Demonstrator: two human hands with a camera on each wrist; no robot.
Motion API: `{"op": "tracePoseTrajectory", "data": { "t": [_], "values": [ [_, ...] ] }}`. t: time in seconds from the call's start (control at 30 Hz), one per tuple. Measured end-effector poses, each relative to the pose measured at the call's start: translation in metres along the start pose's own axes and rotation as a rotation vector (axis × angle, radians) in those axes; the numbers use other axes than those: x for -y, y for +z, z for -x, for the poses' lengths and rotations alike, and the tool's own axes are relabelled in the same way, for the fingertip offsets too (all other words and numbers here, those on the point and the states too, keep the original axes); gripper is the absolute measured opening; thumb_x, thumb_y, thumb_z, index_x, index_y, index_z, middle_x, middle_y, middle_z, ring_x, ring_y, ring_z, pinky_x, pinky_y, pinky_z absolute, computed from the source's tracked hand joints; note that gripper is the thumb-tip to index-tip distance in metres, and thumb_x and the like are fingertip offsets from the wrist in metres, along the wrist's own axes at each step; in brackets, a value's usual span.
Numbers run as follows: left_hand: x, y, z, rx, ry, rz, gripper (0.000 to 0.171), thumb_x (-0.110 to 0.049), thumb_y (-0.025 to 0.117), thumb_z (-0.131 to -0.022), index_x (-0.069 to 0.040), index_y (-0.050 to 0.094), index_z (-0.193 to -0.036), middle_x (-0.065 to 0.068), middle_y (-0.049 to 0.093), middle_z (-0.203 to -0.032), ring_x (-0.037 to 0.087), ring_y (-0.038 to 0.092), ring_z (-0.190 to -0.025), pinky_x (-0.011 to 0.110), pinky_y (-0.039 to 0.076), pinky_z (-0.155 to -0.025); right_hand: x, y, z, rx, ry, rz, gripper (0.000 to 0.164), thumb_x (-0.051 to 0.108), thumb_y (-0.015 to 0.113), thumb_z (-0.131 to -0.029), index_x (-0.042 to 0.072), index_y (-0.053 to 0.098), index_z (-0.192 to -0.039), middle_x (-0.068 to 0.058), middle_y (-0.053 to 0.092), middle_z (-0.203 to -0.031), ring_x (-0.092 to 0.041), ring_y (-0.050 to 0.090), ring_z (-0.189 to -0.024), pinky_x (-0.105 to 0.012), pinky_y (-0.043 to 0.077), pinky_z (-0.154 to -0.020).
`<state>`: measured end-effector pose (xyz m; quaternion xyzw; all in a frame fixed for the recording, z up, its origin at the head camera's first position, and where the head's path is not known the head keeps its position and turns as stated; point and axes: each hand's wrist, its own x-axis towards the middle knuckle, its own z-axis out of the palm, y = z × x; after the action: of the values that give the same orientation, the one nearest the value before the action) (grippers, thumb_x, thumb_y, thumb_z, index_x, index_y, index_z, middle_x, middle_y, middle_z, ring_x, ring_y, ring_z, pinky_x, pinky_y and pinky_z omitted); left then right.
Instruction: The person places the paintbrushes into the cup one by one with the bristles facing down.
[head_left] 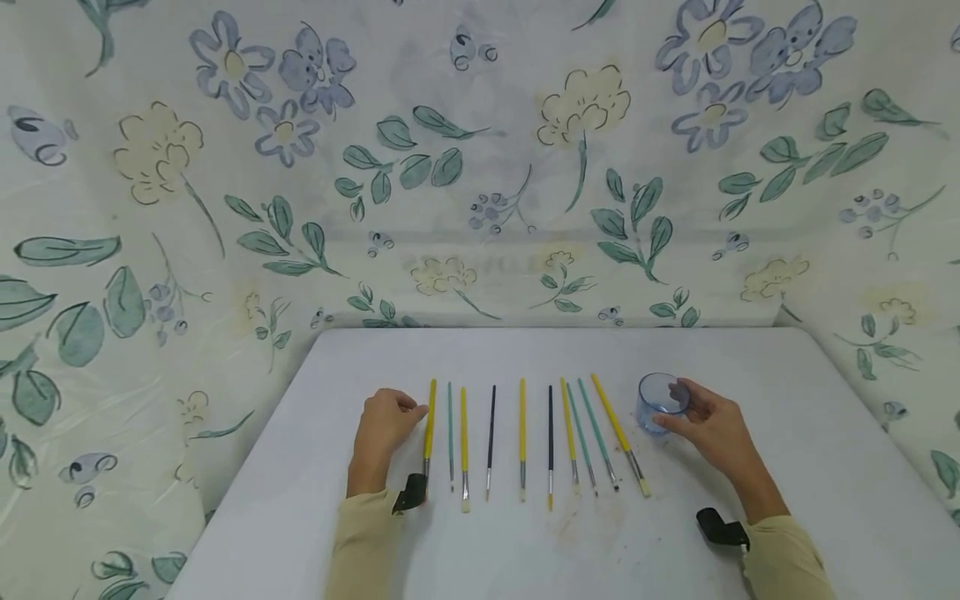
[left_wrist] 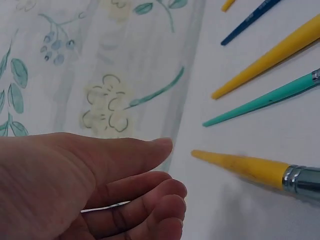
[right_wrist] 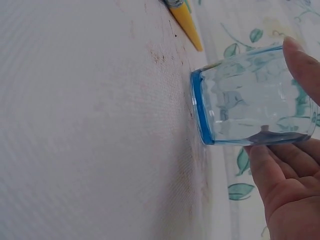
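Head view: blue glass [head_left: 648,410] held right of the paintbrushes [head_left: 522,433].
Left wrist: the left hand [left_wrist: 97,177] is held just beside a yellow brush [left_wrist: 245,165], thumb parted from bent fingers. Right wrist: the glass is pinched by the right hand [right_wrist: 294,187].

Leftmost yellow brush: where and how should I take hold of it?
Probably best to pinch the yellow brush with the left hand on the thick part of its handle, just before the metal ferrule, coming from above and its left: the handle swells there, the brush lies flat, and a teal brush lies close on its right.
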<state>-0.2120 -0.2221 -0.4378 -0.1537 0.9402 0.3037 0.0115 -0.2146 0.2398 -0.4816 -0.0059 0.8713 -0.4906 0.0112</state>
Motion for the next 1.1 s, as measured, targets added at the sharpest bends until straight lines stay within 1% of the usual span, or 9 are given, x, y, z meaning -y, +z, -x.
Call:
{"op": "tracePoseTrajectory", "data": {
  "t": [0.1, 0.23, 0.37, 0.47, 0.6, 0.73, 0.87, 1.0, 1.1],
  "values": [
    [-0.002, 0.006, 0.001, 0.006, -0.016, -0.007, 0.029, -0.025, 0.07, -0.089, 0.001, 0.071, -0.102, 0.016, 0.071, -0.098, 0.022, 0.062, -0.079, 0.03, 0.051, -0.066, 0.0, -0.001, 0.0, 0.001, 0.005, 0.0, 0.099, 0.049, 0.079, -0.078, 0.001, 0.032, -0.151, -0.021, 0.043, -0.151, -0.038, 0.042, -0.141, -0.035, 0.038, -0.107],
    [-0.003, 0.015, 0.001, 0.006, -0.034, -0.022, 0.027, -0.023, 0.071, -0.088, 0.002, 0.071, -0.1, 0.015, 0.071, -0.093, 0.021, 0.061, -0.074, 0.028, 0.05, -0.062, 0.0, -0.002, -0.001, 0.0, -0.001, 0.009, 0.099, 0.049, 0.079, -0.078, 0.001, 0.033, -0.151, -0.021, 0.045, -0.151, -0.038, 0.044, -0.14, -0.033, 0.039, -0.106],
    [-0.004, 0.02, 0.002, 0.013, -0.043, -0.019, 0.028, -0.022, 0.073, -0.087, 0.002, 0.07, -0.099, 0.015, 0.069, -0.09, 0.02, 0.061, -0.071, 0.027, 0.048, -0.059, -0.001, -0.002, -0.001, 0.0, -0.008, 0.006, 0.097, 0.047, 0.079, -0.079, 0.0, 0.033, -0.151, -0.022, 0.045, -0.15, -0.039, 0.044, -0.14, -0.034, 0.039, -0.106],
    [-0.003, 0.023, 0.002, 0.014, -0.041, -0.018, 0.027, -0.022, 0.073, -0.086, 0.002, 0.069, -0.098, 0.014, 0.069, -0.088, 0.019, 0.062, -0.07, 0.026, 0.048, -0.057, -0.001, -0.002, -0.001, 0.001, -0.006, 0.009, 0.097, 0.046, 0.078, -0.08, 0.0, 0.032, -0.151, -0.023, 0.044, -0.15, -0.04, 0.044, -0.139, -0.035, 0.039, -0.106],
    [-0.002, 0.027, 0.001, -0.003, -0.022, -0.041, 0.023, -0.017, 0.073, -0.085, 0.003, 0.07, -0.095, 0.015, 0.071, -0.086, 0.019, 0.063, -0.067, 0.026, 0.051, -0.056, -0.001, -0.001, -0.002, -0.003, -0.001, 0.019, 0.097, 0.049, 0.078, -0.079, 0.002, 0.033, -0.151, -0.022, 0.045, -0.15, -0.039, 0.045, -0.139, -0.035, 0.039, -0.106],
    [-0.004, 0.028, 0.002, -0.007, -0.028, -0.077, 0.02, -0.014, 0.071, -0.084, 0.004, 0.07, -0.092, 0.015, 0.07, -0.082, 0.019, 0.062, -0.061, 0.025, 0.049, -0.05, -0.002, -0.001, -0.003, -0.002, 0.001, 0.02, 0.098, 0.05, 0.078, -0.079, 0.002, 0.033, -0.151, -0.021, 0.045, -0.15, -0.038, 0.045, -0.139, -0.035, 0.039, -0.106],
    [-0.008, 0.027, 0.003, 0.0, -0.056, -0.093, 0.02, -0.016, 0.071, -0.084, 0.003, 0.065, -0.087, 0.013, 0.065, -0.078, 0.019, 0.06, -0.058, 0.022, 0.045, -0.046, -0.002, -0.002, -0.003, -0.001, 0.008, 0.021, 0.098, 0.05, 0.078, -0.079, 0.002, 0.033, -0.152, -0.021, 0.045, -0.15, -0.038, 0.044, -0.139, -0.035, 0.039, -0.106],
    [-0.008, 0.023, 0.003, -0.001, -0.079, -0.066, 0.023, -0.02, 0.072, -0.083, 0.002, 0.064, -0.085, 0.014, 0.063, -0.08, 0.019, 0.06, -0.06, 0.023, 0.046, -0.049, -0.001, -0.001, -0.002, -0.005, 0.014, 0.022, 0.099, 0.051, 0.078, -0.078, 0.003, 0.033, -0.152, -0.021, 0.045, -0.15, -0.038, 0.045, -0.14, -0.036, 0.039, -0.106],
    [-0.007, 0.018, 0.002, 0.001, -0.098, -0.005, 0.026, -0.023, 0.072, -0.084, 0.002, 0.068, -0.092, 0.015, 0.067, -0.086, 0.019, 0.061, -0.065, 0.024, 0.047, -0.054, 0.0, -0.001, -0.001, -0.001, 0.019, 0.02, 0.1, 0.052, 0.078, -0.078, 0.002, 0.032, -0.152, -0.021, 0.045, -0.15, -0.038, 0.044, -0.14, -0.038, 0.039, -0.107]
  ]
}}
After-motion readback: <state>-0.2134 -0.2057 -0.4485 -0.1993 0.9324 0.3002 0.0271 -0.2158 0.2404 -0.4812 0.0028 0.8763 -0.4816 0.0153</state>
